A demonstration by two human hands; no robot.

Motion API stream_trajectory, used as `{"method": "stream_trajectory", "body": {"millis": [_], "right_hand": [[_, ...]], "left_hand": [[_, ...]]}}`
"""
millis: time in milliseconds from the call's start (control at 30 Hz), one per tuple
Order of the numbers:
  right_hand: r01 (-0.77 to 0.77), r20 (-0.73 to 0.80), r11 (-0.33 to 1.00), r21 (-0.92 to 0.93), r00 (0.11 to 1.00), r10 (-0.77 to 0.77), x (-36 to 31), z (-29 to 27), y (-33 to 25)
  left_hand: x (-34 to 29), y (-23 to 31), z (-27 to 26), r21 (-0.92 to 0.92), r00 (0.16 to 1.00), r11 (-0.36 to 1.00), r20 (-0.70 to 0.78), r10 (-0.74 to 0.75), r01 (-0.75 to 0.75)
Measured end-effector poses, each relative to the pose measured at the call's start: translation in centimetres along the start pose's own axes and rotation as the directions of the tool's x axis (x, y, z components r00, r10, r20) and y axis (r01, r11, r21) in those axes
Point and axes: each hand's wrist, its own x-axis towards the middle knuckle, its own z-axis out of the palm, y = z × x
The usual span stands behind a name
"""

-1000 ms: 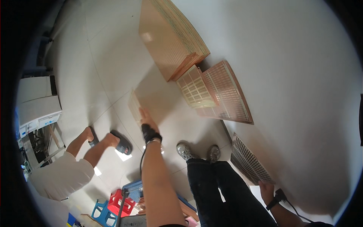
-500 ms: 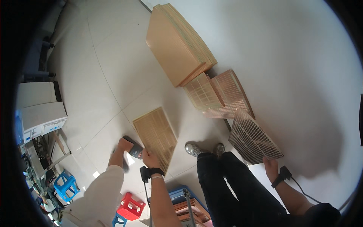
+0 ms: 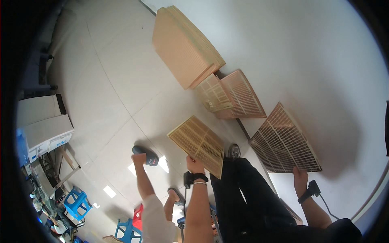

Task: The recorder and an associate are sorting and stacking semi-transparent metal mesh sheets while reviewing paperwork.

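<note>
My left hand (image 3: 195, 164) grips a thin yellowish panel (image 3: 194, 141) by its lower edge. The panel is rectangular, patterned with rows of small marks, and held tilted above the floor near my legs. On the other side, my right hand (image 3: 300, 180) has its fingers closed on the bottom edge of a copper-coloured grid panel (image 3: 283, 141), which stands up close to the white wall. Both wrists wear a black strapped device with a cable.
Against the wall stands a thick stack of tan panels (image 3: 182, 52); two patterned panels (image 3: 243, 95) lean below it. Another person's legs and dark slipper (image 3: 150, 157) are at my left. Blue stools (image 3: 77, 203), a red stool (image 3: 138, 216) and white boxes (image 3: 46, 135) stand further left.
The yellowish panel in my left hand has moved right, toward my legs, and turned. My right hand's grid panel has shifted slightly right. The other person's legs have changed position.
</note>
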Motion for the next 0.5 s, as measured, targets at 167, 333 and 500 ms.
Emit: {"method": "stream_trajectory", "body": {"millis": [167,333,500], "right_hand": [[0.072,0.029,0.997,0.01,0.997,-0.072,-0.4,-0.2,0.8],[0.133,-0.028,0.922,0.364,0.991,-0.132,0.3,-0.2,4.4],[0.208,-0.183,0.935,0.287,0.97,-0.16,-1.6,0.7,9.2]], "left_hand": [[-4.0,-4.2,6.2,-0.078,0.993,0.991,-0.047,0.105,-0.109],[-9.9,-4.9,13.2,-0.137,0.998,0.99,-0.057,0.031,-0.038],[-14.0,-11.5,21.3,-0.157,0.987,0.98,0.128,-0.098,0.118]]}}
